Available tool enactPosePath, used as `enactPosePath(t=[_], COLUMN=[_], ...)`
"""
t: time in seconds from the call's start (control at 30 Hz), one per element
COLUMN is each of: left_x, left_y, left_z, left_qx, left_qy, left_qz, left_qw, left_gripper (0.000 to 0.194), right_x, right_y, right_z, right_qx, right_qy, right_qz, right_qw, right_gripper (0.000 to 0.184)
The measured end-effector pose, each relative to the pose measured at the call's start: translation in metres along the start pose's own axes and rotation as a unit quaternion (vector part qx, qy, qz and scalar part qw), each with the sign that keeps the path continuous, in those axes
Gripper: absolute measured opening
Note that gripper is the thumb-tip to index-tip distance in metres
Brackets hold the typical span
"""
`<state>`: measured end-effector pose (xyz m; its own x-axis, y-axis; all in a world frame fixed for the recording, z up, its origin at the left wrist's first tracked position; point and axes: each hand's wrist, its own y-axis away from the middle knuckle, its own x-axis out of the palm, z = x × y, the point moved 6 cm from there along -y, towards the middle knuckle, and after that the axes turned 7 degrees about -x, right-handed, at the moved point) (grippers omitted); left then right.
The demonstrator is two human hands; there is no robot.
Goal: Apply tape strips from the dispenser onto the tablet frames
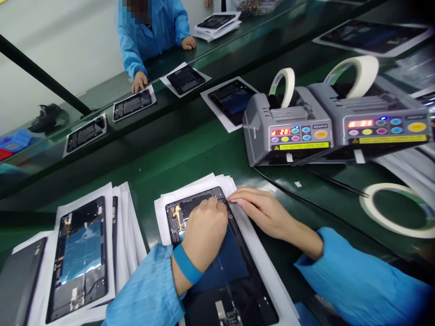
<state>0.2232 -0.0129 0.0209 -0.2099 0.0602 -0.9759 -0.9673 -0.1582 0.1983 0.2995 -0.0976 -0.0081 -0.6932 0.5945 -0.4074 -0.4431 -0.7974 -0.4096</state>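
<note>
An opened tablet [217, 271] with its inner parts showing lies on a stack of white paper sheets [161, 217] in front of me. My left hand [205, 231], with a blue band at its wrist, is curled over the tablet's upper part. Its fingertips are hidden, so I cannot tell what they hold. At the tablet's upper right edge, my right hand [268, 213] pinches a small strip of white tape [234, 200] between thumb and forefinger. Part of the tablet's inside is hidden beneath the left hand and forearm.
Two grey tape dispensers [288, 131] carry rolls of white tape; a loose tape roll [370, 213] and black tweezers [343, 183] lie at right. Another opened tablet [79, 258] rests on papers at left. Across a raised ledge with more tablets, a person in blue [159, 31] touches one.
</note>
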Motion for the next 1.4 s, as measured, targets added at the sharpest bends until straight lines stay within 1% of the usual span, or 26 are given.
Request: enactPosePath(t=[0.17,0.23,0.33,0.47,0.6,0.8,0.93,1.2,1.4], left_x=[0.000,0.000,0.001,0.004,0.005,0.001,0.002,0.009,0.012], left_y=[-0.002,-0.002,0.001,0.005,0.007,0.004,0.003,0.006,0.006], left_z=[0.003,0.005,0.009,0.014,0.014,0.011,0.013,0.019,0.022], left_qx=[-0.007,-0.003,0.004,-0.002,-0.003,-0.024,-0.034,-0.017,-0.013], left_qy=[-0.005,0.003,0.025,0.068,0.053,0.033,0.035,0.093,0.122], left_qz=[0.000,-0.009,-0.029,-0.044,-0.032,-0.004,0.007,-0.005,-0.016], left_qw=[1.000,1.000,0.999,0.997,0.998,0.999,0.999,0.996,0.992], left_gripper=[0.016,0.015,0.012,0.014,0.015,0.018,0.020,0.016,0.018], right_x=[0.000,0.000,0.000,0.003,0.006,0.006,0.007,0.010,0.013], right_y=[0.000,0.001,0.002,0.004,0.004,0.004,0.004,0.006,0.007], right_z=[0.003,0.004,0.005,0.008,0.010,0.010,0.011,0.010,0.010], right_qx=[-0.014,-0.026,-0.040,-0.063,-0.075,-0.081,-0.080,-0.076,-0.084], right_qy=[0.017,0.029,0.054,0.111,0.149,0.153,0.152,0.161,0.211], right_qz=[0.007,0.010,0.019,0.036,0.052,0.051,0.052,0.060,0.078], right_qw=[1.000,0.999,0.998,0.991,0.985,0.984,0.984,0.982,0.971], right_gripper=[0.024,0.024,0.024,0.024,0.024,0.024,0.025,0.026,0.027])
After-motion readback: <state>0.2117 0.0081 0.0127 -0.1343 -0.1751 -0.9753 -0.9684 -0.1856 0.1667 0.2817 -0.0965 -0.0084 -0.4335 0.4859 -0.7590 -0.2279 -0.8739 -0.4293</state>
